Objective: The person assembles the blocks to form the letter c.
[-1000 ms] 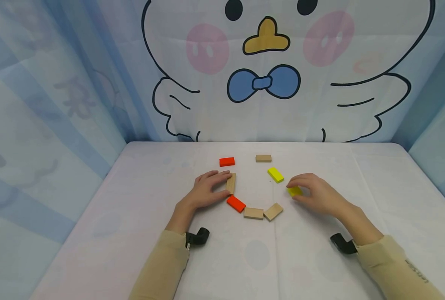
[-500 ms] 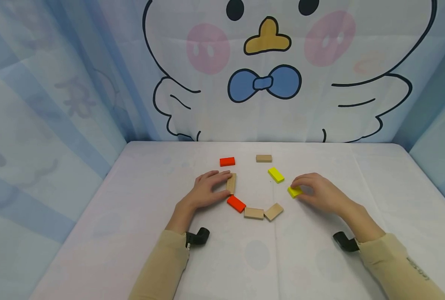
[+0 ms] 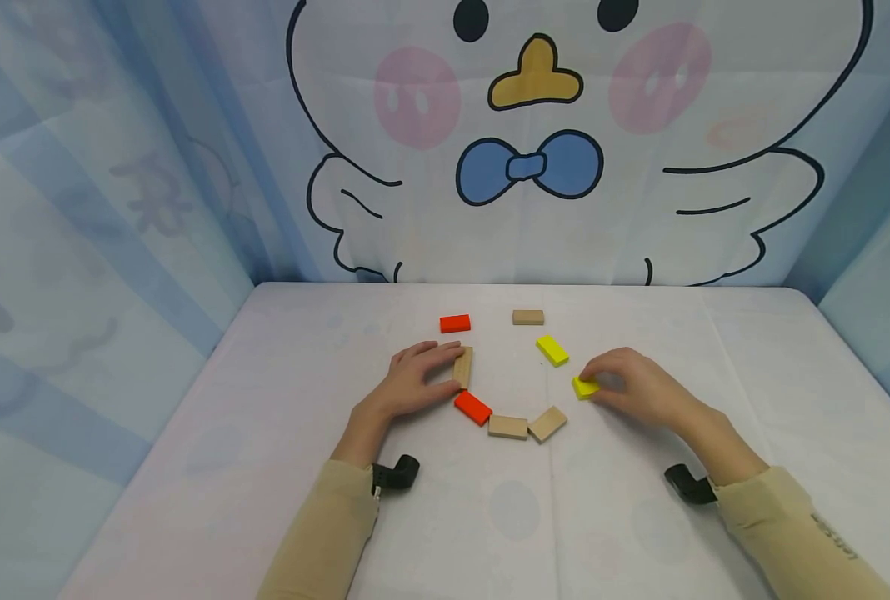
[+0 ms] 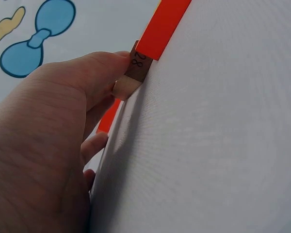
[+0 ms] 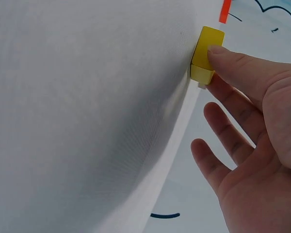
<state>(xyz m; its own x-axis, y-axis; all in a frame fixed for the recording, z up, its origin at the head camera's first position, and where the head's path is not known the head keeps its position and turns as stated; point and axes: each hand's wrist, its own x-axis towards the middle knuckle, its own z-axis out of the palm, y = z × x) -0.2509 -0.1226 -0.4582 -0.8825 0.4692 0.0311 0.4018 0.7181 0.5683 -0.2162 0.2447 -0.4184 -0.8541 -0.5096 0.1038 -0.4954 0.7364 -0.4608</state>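
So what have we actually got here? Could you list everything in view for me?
Red blocks: 2, red, one toward the back, one nearer the front
Plain wooden blocks: 4, tan, one far back, two side by side nearest the front, one held at left
Yellow blocks: 2, yellow, both right of centre, one of them pinched
Tablecloth: 1, white, beneath the blocks
Cartoon backdrop: 1, white and pale blue, at the back
Side drapes: 2, pale blue and white, left and right
Wrist cameras: 2, black, one at each wrist
Sleeves: 2, beige, one per arm
Left hand: 1, bare, holding one wooden block
Right hand: 1, bare, pinching one yellow block
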